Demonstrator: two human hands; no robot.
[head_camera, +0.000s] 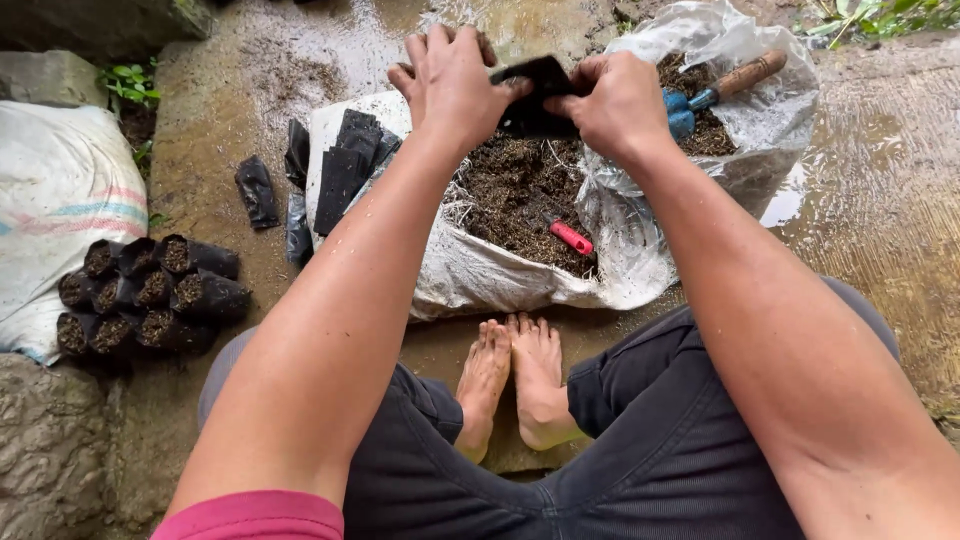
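Up at twelve o'clock, the left hand (452, 85) and the right hand (618, 105) both pinch a small black plastic bag (535, 95), fingers closed on its edges. It hangs over a white sack of dark soil (520, 195). Filled black bags (150, 295) sit at nine o'clock. A blue trowel with a wooden handle (715, 92) lies at one o'clock.

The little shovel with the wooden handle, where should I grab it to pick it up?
Grab the trowel by its brown wooden handle, coming from the right and above. The handle sticks up and out over the rim of the clear plastic bag, free of the soil, while the blue end lies down beside the right hand.
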